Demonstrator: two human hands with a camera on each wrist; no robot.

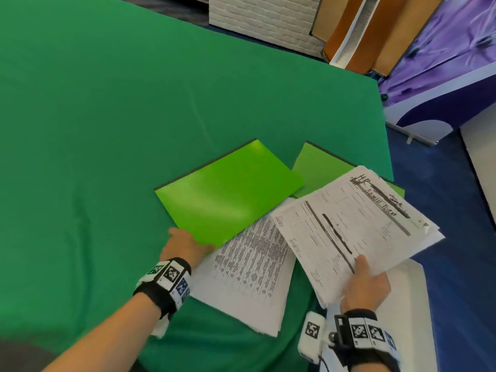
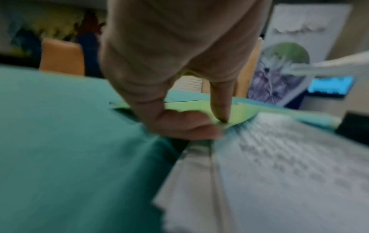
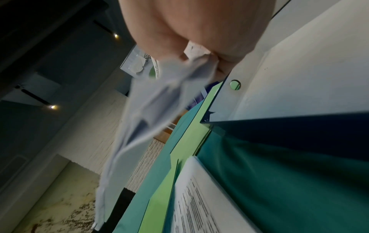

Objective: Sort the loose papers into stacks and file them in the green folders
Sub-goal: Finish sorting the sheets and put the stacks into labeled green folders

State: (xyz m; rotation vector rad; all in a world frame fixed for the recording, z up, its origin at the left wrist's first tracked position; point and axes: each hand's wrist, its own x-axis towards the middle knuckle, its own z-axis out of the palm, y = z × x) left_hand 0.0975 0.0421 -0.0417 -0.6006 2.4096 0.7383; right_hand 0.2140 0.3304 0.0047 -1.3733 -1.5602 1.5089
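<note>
Your left hand pinches the near corner of the bright green folder lying at the centre of the frame on the green-covered worktop; in the left wrist view the thumb sits under the cover's edge and a fingertip presses on top, so that grip is clamped on the folder. Your right hand, lower right of the frame, holds a sheaf of forms by its near edge, thumb on top and fingers beneath, and the sheaf hangs raised above the worktop with a handwritten heading across its top sheet. A second green folder lies just right of the first, partly under the raised forms. A stack of printed papers rests below the first folder, its upper edge tucked beneath that folder's corner. A white board shows at the lower right under your right wrist. By the look of it, the sorting is largely done: two separate piles exist. The filing is still ahead, since both folders appear closed and no sheet shows inside either. What remains is opening this folder, sliding a pile in, then doing the same with the other.
</note>
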